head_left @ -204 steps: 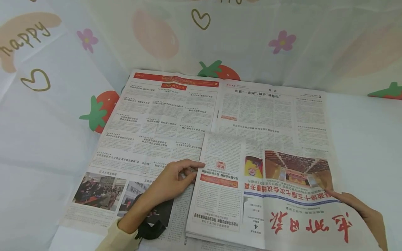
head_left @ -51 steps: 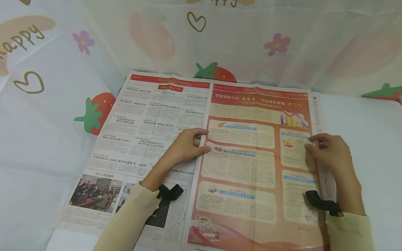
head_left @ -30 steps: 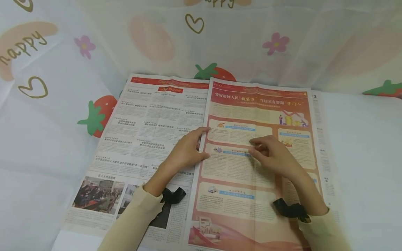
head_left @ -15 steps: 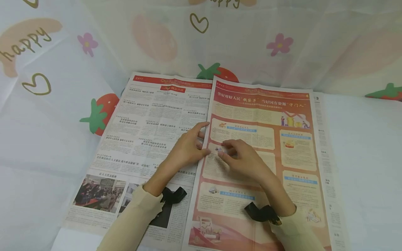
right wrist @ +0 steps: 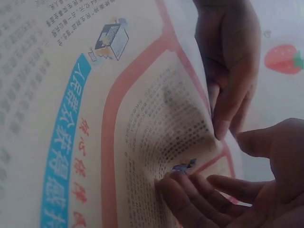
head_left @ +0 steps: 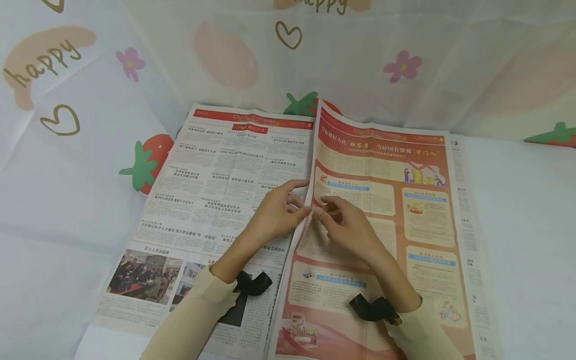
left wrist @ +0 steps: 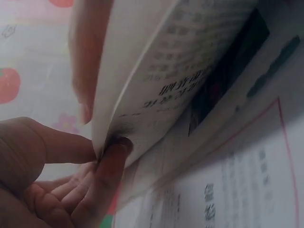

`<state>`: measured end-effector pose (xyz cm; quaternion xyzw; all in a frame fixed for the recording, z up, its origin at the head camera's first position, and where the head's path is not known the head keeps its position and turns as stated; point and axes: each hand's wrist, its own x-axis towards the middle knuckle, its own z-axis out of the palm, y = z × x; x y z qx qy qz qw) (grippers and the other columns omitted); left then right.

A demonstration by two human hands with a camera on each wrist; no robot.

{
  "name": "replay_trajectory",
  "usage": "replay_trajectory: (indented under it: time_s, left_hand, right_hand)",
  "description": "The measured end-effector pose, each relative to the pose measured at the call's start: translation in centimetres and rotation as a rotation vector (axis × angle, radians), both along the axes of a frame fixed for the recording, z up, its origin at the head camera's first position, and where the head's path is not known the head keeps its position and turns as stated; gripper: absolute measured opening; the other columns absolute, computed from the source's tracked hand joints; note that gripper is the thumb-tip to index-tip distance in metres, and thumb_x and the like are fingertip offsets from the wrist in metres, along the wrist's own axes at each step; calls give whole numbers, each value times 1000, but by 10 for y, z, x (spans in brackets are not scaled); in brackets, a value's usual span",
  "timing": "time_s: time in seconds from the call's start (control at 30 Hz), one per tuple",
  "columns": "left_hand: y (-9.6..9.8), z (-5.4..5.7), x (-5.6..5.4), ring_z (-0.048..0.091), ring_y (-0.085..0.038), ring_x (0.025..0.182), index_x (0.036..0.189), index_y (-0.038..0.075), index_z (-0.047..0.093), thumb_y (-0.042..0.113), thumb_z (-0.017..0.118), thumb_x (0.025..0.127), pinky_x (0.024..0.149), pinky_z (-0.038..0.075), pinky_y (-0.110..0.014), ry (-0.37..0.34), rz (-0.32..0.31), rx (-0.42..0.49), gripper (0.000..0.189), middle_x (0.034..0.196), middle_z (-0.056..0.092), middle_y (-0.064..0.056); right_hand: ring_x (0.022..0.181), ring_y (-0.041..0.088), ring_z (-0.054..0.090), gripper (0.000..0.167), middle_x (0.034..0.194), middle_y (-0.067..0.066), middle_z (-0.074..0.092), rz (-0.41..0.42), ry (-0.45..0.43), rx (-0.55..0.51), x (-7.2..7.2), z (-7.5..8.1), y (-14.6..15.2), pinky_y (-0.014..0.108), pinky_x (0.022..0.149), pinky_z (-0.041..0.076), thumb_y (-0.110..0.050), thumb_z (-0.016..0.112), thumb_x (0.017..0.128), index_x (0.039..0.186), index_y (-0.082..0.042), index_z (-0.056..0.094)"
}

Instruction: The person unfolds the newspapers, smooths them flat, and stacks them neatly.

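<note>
An orange-and-cream printed newspaper page (head_left: 342,310) lies over the right half of an opened newspaper (head_left: 216,165), its left edge lifted and bent. My left hand (head_left: 276,212) pinches that edge between thumb and fingers; the left wrist view shows the fold of paper (left wrist: 142,71) caught between the fingertips (left wrist: 121,147). Beside it, my right hand (head_left: 348,225) has loosely bent fingers touching the printed face. In the right wrist view those right-hand fingers (right wrist: 180,197) dent the page while the thumb stands apart from them.
White cloth with strawberries and hearts covers the table and the wall (head_left: 360,65) behind. A page marked 3 (head_left: 477,280) shows past the right edge of the orange page. Black wrist mounts (head_left: 254,283) sit at both cuffs.
The folded newspaper section was opened out into the orange page. My right hand then moved left across it to my left hand, and the page's left edge has risen.
</note>
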<state>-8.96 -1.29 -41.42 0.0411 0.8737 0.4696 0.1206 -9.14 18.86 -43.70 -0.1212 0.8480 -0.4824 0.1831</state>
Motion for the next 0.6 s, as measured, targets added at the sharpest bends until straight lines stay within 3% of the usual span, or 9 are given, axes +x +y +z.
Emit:
replay_trajectory:
  time_s: [0.2,0.43,0.6]
  left_hand:
    - [9,-7,3,79,-16,84,149,14,57,15,73,98,77,59,-28,50,-20,93,53,96,82,-9]
    - [19,-13,4,72,-8,72,140,17,65,18,75,96,73,57,-26,83,11,134,45,85,80,-5]
    - [20,-13,5,70,-7,69,133,16,69,20,84,91,71,52,-24,77,9,139,45,83,80,-3]
  right_hand:
    - [112,33,74,53,129,18,68,-105,12,-159,0,-2,0,35,78,65,-34,69,104,150,-10,57]
    - [105,27,72,66,130,21,63,-189,-50,-240,-1,0,0,34,70,66,-39,70,103,154,-5,49]
    - [84,16,72,46,118,21,68,-242,-57,-254,-4,-4,1,34,66,65,-28,68,103,141,-3,59]
